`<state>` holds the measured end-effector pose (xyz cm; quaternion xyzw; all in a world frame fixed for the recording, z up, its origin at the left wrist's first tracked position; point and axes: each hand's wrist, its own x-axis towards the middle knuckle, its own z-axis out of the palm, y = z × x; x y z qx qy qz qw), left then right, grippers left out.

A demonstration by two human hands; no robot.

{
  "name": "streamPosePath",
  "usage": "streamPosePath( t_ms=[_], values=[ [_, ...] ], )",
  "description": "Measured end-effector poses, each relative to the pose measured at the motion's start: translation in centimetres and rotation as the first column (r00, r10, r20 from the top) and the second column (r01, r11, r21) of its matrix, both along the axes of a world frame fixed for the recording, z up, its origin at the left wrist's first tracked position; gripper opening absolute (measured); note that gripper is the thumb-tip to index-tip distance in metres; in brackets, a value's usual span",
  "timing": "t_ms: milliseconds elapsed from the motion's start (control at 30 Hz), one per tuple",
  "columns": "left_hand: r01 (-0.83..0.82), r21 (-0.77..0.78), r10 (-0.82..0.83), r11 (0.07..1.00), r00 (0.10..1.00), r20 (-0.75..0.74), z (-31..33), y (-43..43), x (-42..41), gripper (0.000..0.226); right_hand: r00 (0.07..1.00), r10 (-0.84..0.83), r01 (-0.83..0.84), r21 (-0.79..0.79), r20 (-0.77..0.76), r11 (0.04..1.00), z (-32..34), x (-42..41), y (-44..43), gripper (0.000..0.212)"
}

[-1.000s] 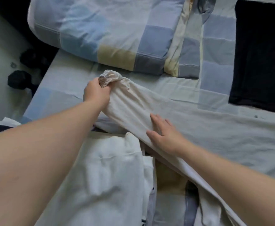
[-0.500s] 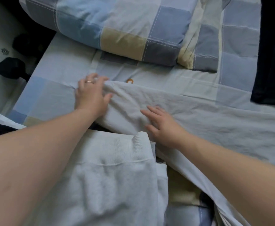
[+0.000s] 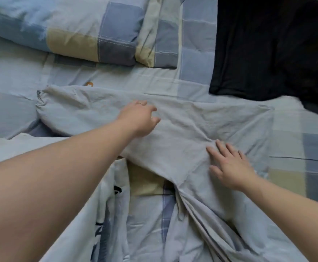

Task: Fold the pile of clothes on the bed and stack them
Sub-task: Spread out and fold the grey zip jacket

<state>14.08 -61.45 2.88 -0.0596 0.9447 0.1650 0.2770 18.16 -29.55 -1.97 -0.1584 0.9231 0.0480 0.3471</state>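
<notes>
Fabric of a pale grey garment (image 3: 192, 120) lies spread flat across the checked bedsheet (image 3: 12, 72), under both hands. The right hand (image 3: 231, 167) presses on it palm down, fingers straight and splayed, with creases fanning out just beyond the fingertips. The left hand (image 3: 139, 118) sits over the cloth with fingers loosely bent, gripping nothing. Well to the left of those fingers lies the garment's gathered cuff (image 3: 40, 99). Beyond the left fingers rests a checked pillow (image 3: 69, 31); beyond the right fingers, further off, a black garment (image 3: 267, 44) lies flat. Nearer than both hands, a white garment (image 3: 113, 214) with dark print lies crumpled beside the left forearm.
</notes>
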Motion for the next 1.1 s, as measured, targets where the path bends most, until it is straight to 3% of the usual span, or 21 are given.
streamPosePath(
  t_ms=[133, 200, 267, 333, 433, 567, 633, 733, 833, 933, 1033, 1100],
  values=[
    [0.143, 0.099, -0.13, 0.985, 0.983, -0.126, -2.1, 12.7, 5.8, 0.055, 0.965, -0.23, 0.225, -0.052, -0.128, 0.973, 0.0, 3.2, 5.4, 0.071],
    [0.256, 0.103, -0.248, 0.961, 0.965, -0.087, -3.7, 18.0, 10.3, 0.053, 0.959, -0.283, 0.281, -0.061, -0.024, 0.958, -0.7, 5.6, 7.2, 0.07],
    [0.292, 0.061, -0.293, 0.955, 0.956, 0.005, -5.1, 21.2, 14.7, 0.048, 0.972, -0.188, 0.204, -0.105, 0.143, 0.973, -1.1, 8.7, 8.3, 0.063],
    [0.205, -0.01, -0.203, 0.979, 0.975, 0.091, -5.7, 22.4, 18.7, 0.046, 0.961, -0.058, 0.125, -0.239, 0.269, 0.963, -0.5, 12.0, 9.4, 0.054],
    [-0.041, -0.056, 0.043, 0.998, 0.998, 0.038, -5.2, 22.5, 23.6, 0.049, 0.972, -0.08, 0.164, -0.389, 0.222, 0.907, 0.8, 15.9, 11.8, 0.049],
    [-0.239, 0.02, 0.239, 0.971, 0.971, -0.002, -3.7, 23.3, 29.0, 0.065, 0.956, -0.184, 0.233, -0.212, 0.229, 0.949, 1.6, 19.2, 16.7, 0.073],
    [-0.332, 0.082, 0.328, 0.94, 0.943, 0.061, -3.8, 24.0, 31.1, 0.07, 0.945, -0.184, 0.227, -0.136, 0.271, 0.964, 1.7, 20.7, 18.2, 0.071],
    [-0.47, 0.094, 0.449, 0.878, 0.875, 0.181, -4.5, 24.7, 33.8, 0.058, 0.926, -0.179, 0.219, -0.087, 0.333, 0.972, 1.4, 22.3, 19.0, 0.058],
    [-0.445, 0.028, 0.418, 0.895, 0.86, 0.292, -4.9, 25.1, 36.4, 0.051, 0.925, -0.156, 0.191, -0.067, 0.347, 0.979, 1.4, 24.0, 19.6, 0.026],
    [-0.399, 0.03, 0.372, 0.917, 0.878, 0.302, -4.8, 25.2, 37.6, 0.048, 0.941, -0.136, 0.163, -0.064, 0.31, 0.985, 2.2, 25.6, 20.2, 0.007],
    [-0.421, 0.129, 0.409, 0.898, 0.906, 0.107, -3.8, 25.5, 38.2, 0.038, 0.956, -0.168, 0.201, -0.12, 0.242, 0.972, 4.3, 28.4, 19.5, 0.009],
    [-0.517, 0.306, 0.511, 0.799, 0.853, 0.105, -2.8, 25.9, 38.3, 0.038, 0.983, -0.1, 0.125, -0.154, 0.155, 0.98, 6.4, 31.0, 17.8, 0.015]
  ],
)
